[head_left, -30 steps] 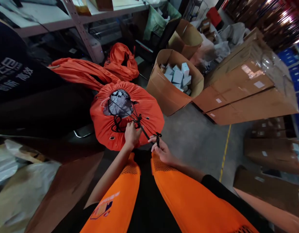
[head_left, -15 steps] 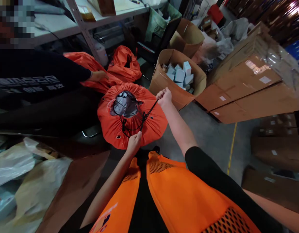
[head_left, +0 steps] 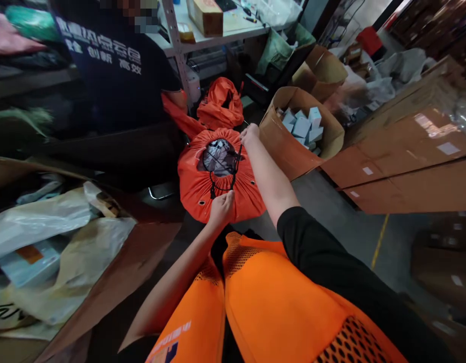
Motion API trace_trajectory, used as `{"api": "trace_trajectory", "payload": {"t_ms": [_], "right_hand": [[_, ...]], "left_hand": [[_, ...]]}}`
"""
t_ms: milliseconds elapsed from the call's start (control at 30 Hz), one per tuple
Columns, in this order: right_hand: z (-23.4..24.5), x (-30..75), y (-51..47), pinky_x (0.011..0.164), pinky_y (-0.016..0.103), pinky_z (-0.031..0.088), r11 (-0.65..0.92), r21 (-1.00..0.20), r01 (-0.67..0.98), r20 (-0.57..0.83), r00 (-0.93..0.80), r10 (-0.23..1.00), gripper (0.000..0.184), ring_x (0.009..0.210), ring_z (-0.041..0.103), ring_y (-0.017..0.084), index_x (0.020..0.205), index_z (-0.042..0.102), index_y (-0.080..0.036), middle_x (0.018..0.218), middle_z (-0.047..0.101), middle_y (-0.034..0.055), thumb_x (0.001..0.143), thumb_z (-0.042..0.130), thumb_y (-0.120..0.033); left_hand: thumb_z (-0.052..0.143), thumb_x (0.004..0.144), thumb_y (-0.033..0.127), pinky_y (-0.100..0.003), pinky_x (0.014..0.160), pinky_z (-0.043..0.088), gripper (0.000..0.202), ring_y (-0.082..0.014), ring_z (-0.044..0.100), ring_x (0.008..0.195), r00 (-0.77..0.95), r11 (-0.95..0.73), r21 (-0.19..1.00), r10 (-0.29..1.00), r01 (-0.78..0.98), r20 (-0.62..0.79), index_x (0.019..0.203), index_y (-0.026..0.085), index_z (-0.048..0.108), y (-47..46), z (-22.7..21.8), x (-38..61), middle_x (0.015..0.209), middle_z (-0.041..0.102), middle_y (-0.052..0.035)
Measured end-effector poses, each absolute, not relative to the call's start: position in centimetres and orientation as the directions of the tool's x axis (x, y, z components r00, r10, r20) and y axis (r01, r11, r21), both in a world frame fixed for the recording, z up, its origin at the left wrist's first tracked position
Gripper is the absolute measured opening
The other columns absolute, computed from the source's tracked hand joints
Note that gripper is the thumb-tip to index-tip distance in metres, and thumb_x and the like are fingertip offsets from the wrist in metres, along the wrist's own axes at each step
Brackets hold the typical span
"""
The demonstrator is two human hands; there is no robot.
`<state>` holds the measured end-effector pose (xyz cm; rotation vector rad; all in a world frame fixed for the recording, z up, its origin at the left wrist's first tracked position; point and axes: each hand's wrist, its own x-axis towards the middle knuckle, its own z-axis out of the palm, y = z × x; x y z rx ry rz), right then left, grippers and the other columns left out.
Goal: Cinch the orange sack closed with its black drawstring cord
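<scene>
At frame centre, the left hand (head_left: 222,207) pins an orange drawstring sack (head_left: 202,189) (half cinched); the right hand (head_left: 249,135) grips its black cord (head_left: 238,160) taut.

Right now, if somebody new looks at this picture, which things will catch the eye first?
First comes the bright orange bag in the middle of the floor, its gathered mouth laced with a black cord. The right hand grips that cord at the bag's far rim, while the left hand holds it at the near edge. To the right stands an open cardboard box filled with small pale boxes.
</scene>
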<state>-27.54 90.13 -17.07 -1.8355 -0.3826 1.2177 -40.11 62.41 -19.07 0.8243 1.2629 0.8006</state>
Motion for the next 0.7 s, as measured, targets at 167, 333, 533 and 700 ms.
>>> {"api": "trace_trajectory", "payload": {"t_ms": [167, 333, 533, 700], "right_hand": [[-12.4, -23.9, 80.9, 0.048, 0.021, 0.032, -0.426, -0.839, -0.339, -0.536, 0.384, 0.752, 0.047, 0.047, 0.018, 0.011, 0.068, 0.013, -0.022, 0.055, 0.014, -0.0074, 0.111, 0.026, -0.038], [-7.4, -20.7, 73.8, 0.063, 0.027, 0.048, -0.252, -0.857, -0.45, -0.38, 0.221, 0.898, 0.053, 0.058, 0.039, 0.014, 0.063, 0.031, -0.021, 0.064, 0.031, -0.0027, 0.11, 0.027, -0.045], [-5.2, -23.3, 63.7, 0.106, 0.043, 0.048, -0.209, -0.944, 0.257, -0.221, -0.02, 0.975, 0.054, 0.111, 0.062, 0.025, 0.08, 0.071, -0.025, 0.109, 0.065, 0.0083, 0.096, 0.051, -0.073], [-6.5, -27.0, 55.0, 0.121, 0.049, 0.035, -0.017, -0.791, 0.612, -0.507, -0.639, 0.578, 0.039, 0.144, 0.047, 0.033, 0.126, 0.073, -0.02, 0.149, 0.055, 0.0171, 0.095, 0.067, -0.042]], "left_hand": [[0.053, 0.082, 0.064, -0.029, 0.051, 0.015, 0.055, -0.0111, 0.025, 0.05, 0.149, 0.567, 0.82, 0.82, -0.08, -0.552, 0.054, 0.024, 0.028, 60.3, -23.1, -41.4, 0.052, 0.025, 0.0023], [0.055, 0.081, 0.072, -0.028, 0.048, 0.016, 0.06, -0.0103, 0.024, 0.049, 0.166, 0.588, 0.788, 0.808, -0.182, -0.565, 0.056, 0.024, 0.029, 60.3, -25.6, -39.9, 0.051, 0.027, 0.0031], [0.056, 0.077, 0.082, -0.025, 0.042, 0.021, 0.062, -0.0105, 0.028, 0.043, 0.357, 0.646, 0.696, 0.759, -0.313, -0.544, 0.064, 0.023, 0.043, 59.8, -24.8, -38.8, 0.047, 0.032, 0.0045], [0.05, 0.079, 0.083, -0.024, 0.04, 0.024, 0.062, -0.0101, 0.03, 0.042, 0.445, 0.741, 0.558, 0.671, -0.374, -0.592, 0.077, 0.021, 0.052, 60.1, -24.4, -38.4, 0.054, 0.039, 0.0048]]}}
